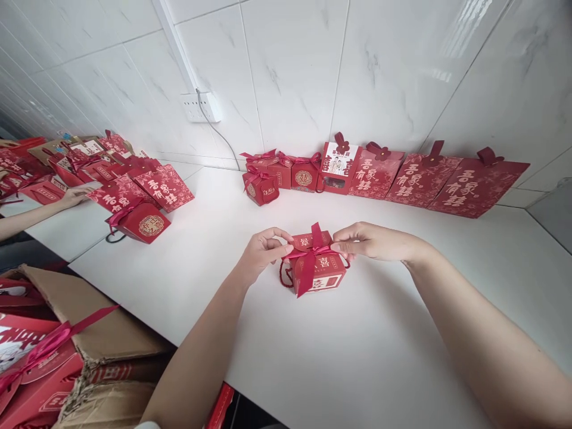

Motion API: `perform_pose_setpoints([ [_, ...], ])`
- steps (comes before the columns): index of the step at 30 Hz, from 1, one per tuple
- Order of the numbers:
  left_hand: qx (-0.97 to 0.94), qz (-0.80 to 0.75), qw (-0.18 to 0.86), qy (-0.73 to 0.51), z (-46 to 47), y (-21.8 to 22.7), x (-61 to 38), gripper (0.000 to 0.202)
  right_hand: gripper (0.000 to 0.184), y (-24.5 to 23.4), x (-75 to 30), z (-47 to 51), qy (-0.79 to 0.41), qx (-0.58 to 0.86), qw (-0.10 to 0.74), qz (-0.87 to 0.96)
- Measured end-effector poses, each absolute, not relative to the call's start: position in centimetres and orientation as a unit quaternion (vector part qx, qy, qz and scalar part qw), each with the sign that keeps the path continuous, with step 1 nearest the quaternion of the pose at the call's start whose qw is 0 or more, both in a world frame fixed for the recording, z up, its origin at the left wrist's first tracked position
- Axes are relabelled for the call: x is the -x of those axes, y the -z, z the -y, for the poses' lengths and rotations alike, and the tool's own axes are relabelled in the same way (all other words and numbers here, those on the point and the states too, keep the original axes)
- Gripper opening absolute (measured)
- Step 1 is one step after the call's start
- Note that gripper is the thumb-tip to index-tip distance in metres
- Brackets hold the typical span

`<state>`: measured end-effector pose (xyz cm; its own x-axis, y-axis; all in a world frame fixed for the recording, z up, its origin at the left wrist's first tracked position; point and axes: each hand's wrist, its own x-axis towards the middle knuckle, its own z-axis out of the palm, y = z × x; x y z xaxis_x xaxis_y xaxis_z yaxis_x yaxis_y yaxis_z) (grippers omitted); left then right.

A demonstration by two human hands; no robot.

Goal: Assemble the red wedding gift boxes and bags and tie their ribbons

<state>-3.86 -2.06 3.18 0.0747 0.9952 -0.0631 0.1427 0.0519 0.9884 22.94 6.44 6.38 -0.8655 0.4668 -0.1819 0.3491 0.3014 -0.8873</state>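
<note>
A small red gift box (328,262) with pale lettering stands on the white table in front of me. Across its top runs a dark pink ribbon (308,271), tied at the middle, one tail hanging down the near side. My left hand (266,250) pinches the ribbon at the left, thumb against the fingers. On the opposite side, my right hand (357,241) has thumb and fingers closed on the ribbon too. A dark red cord (286,275) loops out at the box's left, and a bit of cord shows at its right.
Along the tiled wall stand several red gift boxes (375,176). More boxes (149,220) lie to the left, where another person's hand (75,195) rests. A cardboard carton (102,330) of red boxes sits lower left. The white table (379,357) has its edge below left. A socket strip (201,107) is on the wall.
</note>
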Motion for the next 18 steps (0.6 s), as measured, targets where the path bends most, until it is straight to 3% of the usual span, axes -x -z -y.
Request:
perform_pose_setpoints([
  [7,-0.521,-0.52,0.471,-0.486,2.2,-3.7,3.4,0.027,0.045,-7.0,-23.5,-6.2,-0.531,0.255,0.049,0.807],
  [15,-0.543,-0.555,0.466,-0.424,2.4,-3.4,2.8,0.05,0.043,-6.7,-23.7,-6.6,-0.519,0.277,0.051,0.807],
  [18,-0.562,-0.547,0.462,-0.415,2.5,-3.6,2.7,0.049,0.045,-6.8,-23.8,-6.6,-0.499,0.295,0.06,0.812],
])
